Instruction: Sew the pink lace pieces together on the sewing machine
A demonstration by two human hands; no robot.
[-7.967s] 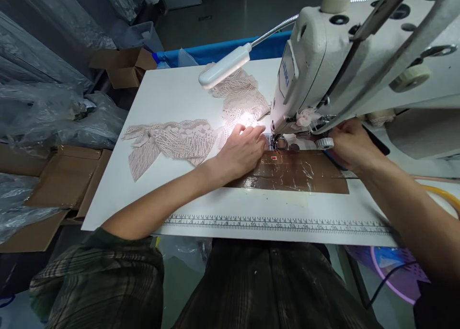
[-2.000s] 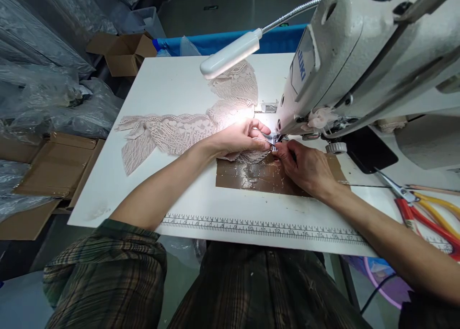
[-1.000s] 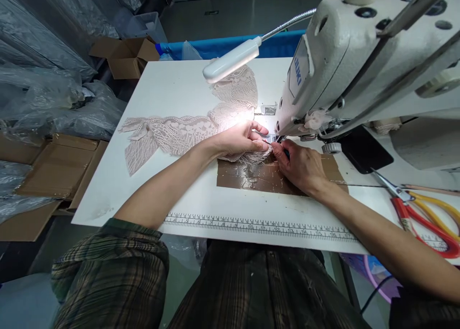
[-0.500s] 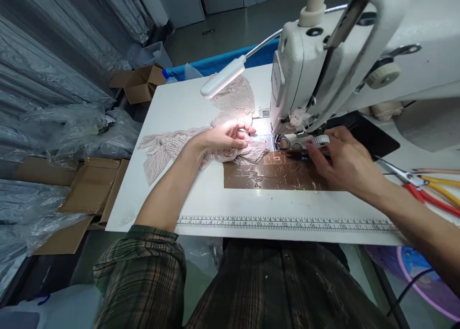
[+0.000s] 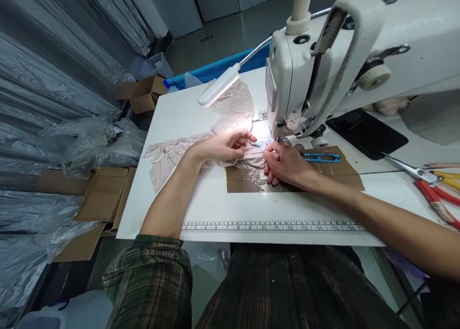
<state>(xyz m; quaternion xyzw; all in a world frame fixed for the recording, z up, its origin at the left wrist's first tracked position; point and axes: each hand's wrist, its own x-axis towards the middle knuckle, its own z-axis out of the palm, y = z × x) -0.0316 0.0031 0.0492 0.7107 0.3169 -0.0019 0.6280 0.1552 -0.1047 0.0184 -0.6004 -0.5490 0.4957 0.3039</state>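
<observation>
The pale pink strip of patterned lace with a scalloped edge [image 5: 172,154] lies across the white tabletop [image 5: 201,207], its near end bunched between the hands, just left of the needle area of the white sewing machine [image 5: 287,75]. The right hand [image 5: 287,165] pinches that end between thumb and forefinger, its other fingers curled beneath. The left hand [image 5: 225,144] arches over the lace, its thumb against the bunch and its forefinger lifted apart (I cannot tell how firmly it grips). Under the right hand lies a sheet of shiny brown tape [image 5: 247,181], bearing a pair of slim blue thread snips [image 5: 323,157] just beside the wrist.

Around the table stand several containers. Beyond its far left corner is a brown cardboard box with raised flaps [image 5: 143,94], its inside in shadow; behind it stands a translucent plastic bin [image 5: 156,65], contents too small to tell. Lower on the left, a second brown cardboard box with spread flaps [image 5: 102,195] shows its cardboard inside, next to crumpled clear plastic bags [image 5: 86,140]. A whitish plastic jug with a dark blue handle [image 5: 72,312] sits at the bottom left (what it holds does not show). Along the table's far edge hangs a bright blue cloth [image 5: 206,73], with a piece of whitish translucent sheeting [image 5: 192,80] at its left end.
</observation>
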